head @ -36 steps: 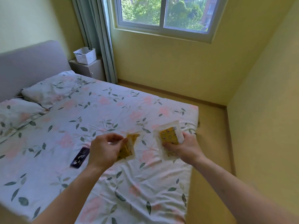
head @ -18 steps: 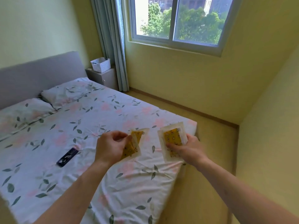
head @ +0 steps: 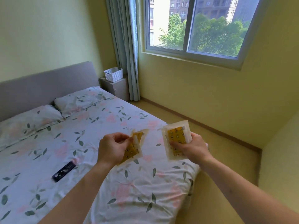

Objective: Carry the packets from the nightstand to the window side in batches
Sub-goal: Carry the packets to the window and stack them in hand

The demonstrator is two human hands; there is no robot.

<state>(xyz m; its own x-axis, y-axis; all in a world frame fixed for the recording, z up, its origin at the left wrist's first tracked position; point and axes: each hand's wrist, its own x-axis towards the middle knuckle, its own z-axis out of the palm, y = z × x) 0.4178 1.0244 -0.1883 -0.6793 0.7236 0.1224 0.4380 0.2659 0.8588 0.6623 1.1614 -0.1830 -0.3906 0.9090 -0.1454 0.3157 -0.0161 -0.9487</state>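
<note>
Yellow walls close in a bed (head: 90, 143) with floral sheets; bare floor (head: 218, 143) runs between its foot and the window (head: 194, 26) wall. Over the bed's corner, the left hand (head: 113, 147) pinches yellow packets (head: 134, 147) and the right hand (head: 192, 149) clasps another batch (head: 176, 139). Their print is too small to read. A nightstand (head: 118, 86) with a basket (head: 113, 74) stands well beyond, and a dark remote (head: 63, 171) lies on the sheet.
</note>
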